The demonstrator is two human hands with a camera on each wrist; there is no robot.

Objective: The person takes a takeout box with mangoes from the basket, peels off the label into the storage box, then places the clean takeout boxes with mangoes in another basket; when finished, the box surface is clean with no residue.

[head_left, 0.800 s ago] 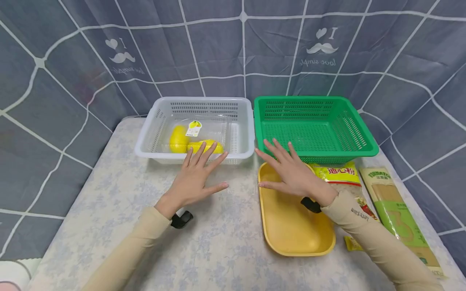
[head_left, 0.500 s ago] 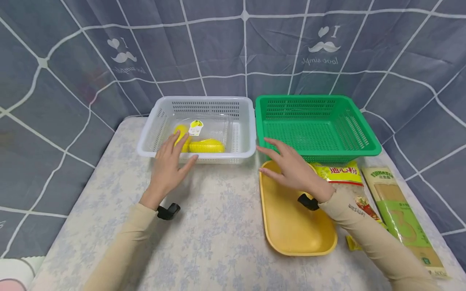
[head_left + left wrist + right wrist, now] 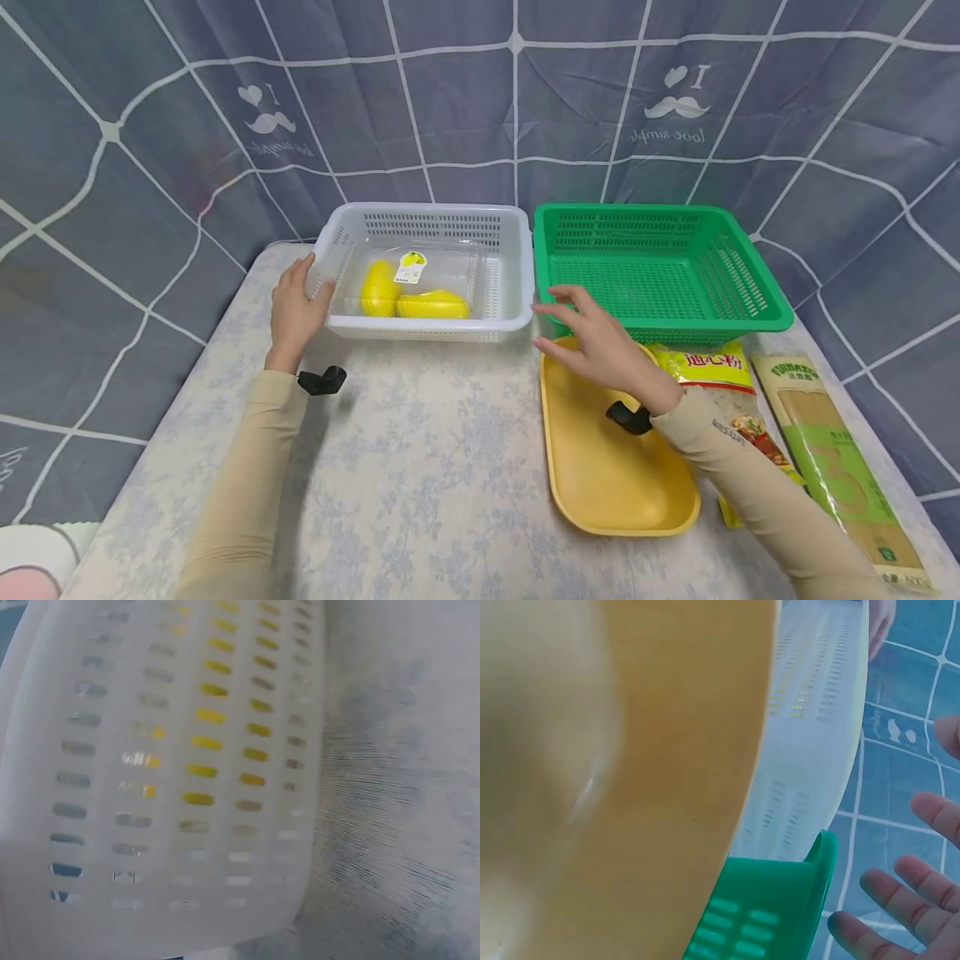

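Note:
My left hand (image 3: 294,312) is at the left front corner of the white basket (image 3: 427,327), its fingers along the left rim and the thumb over the corner. Whether it touches the rim is hard to tell. Inside that basket lies a clear plastic box (image 3: 450,258) with a label and two yellow fruit-like things (image 3: 432,305). My right hand (image 3: 596,346) hovers over the far end of the yellow tray (image 3: 622,475), fingers loosely bent and holding nothing. Its fingertips are near the front left corner of the green basket (image 3: 667,323). The left wrist view shows only the slotted white basket wall (image 3: 165,847) and tablecloth.
Right of the tray lie a macaroni bag (image 3: 712,367), partly under the right sleeve, and a long noodle pack (image 3: 832,458). A small yellow packet (image 3: 730,512) pokes out beside the tray. Behind the baskets hangs a grey checked curtain (image 3: 465,100). A white and pink object (image 3: 33,567) stands lower left.
My left hand has moved left, from in front of the white basket to its left corner. My right hand's spread fingers have drawn together and bent a little.

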